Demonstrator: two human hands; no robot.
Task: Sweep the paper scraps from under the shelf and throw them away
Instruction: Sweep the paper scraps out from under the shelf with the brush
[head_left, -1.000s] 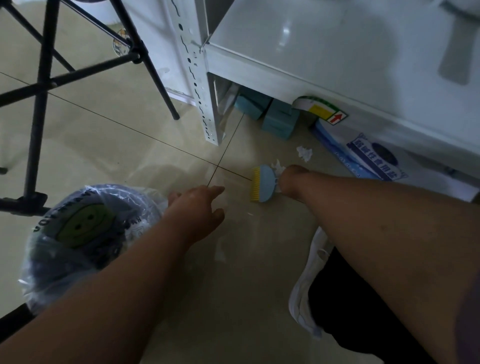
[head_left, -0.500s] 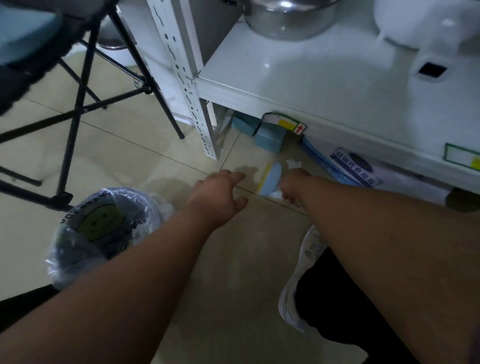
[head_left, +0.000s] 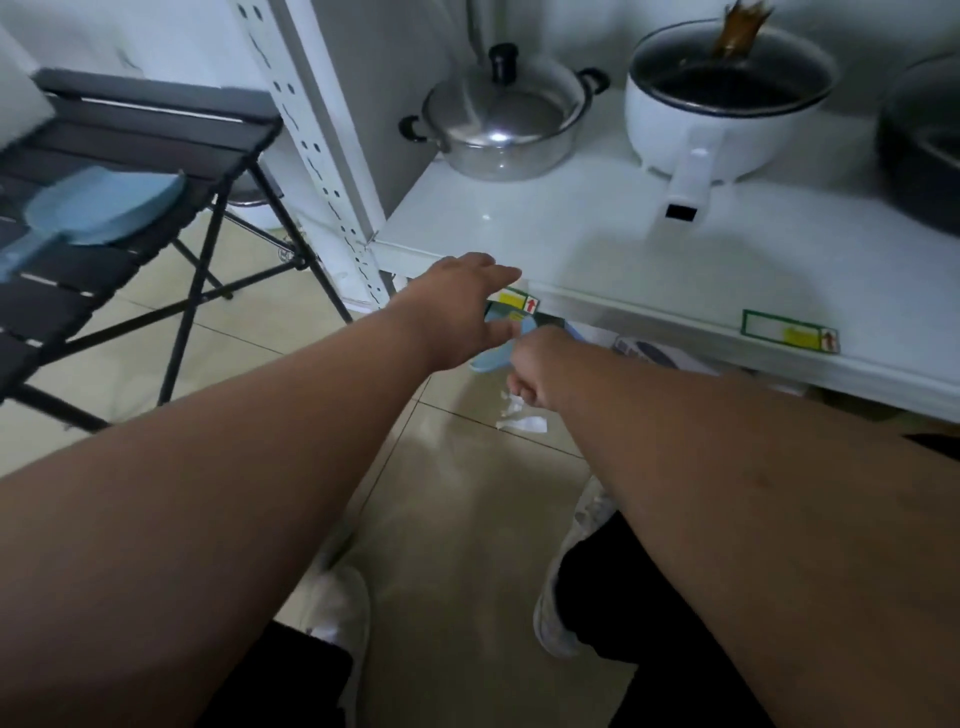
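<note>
My right hand (head_left: 540, 371) grips a small light-blue hand brush (head_left: 491, 358), mostly hidden behind both hands, in front of the white shelf (head_left: 597, 249). White paper scraps (head_left: 522, 418) lie on the tiled floor just below that hand. My left hand (head_left: 462, 306) reaches forward with straight fingers, hovering at the shelf's front edge above the brush and holding nothing. A light-blue dustpan (head_left: 98, 210) lies on the black folding table (head_left: 135, 150) at the left.
A steel lidded pot (head_left: 501, 122), a white electric cooker (head_left: 722, 104) and a dark pan (head_left: 919, 150) stand on the shelf. The perforated shelf post (head_left: 322, 171) rises at centre left. Printed packaging (head_left: 654, 353) lies under the shelf. My white shoes (head_left: 571, 571) stand on the floor.
The view has tilted upward, so the lined bin has left the frame and the shelf's pots appear. My left hand has lifted toward the shelf edge. The scraps now lie out in front of the shelf.
</note>
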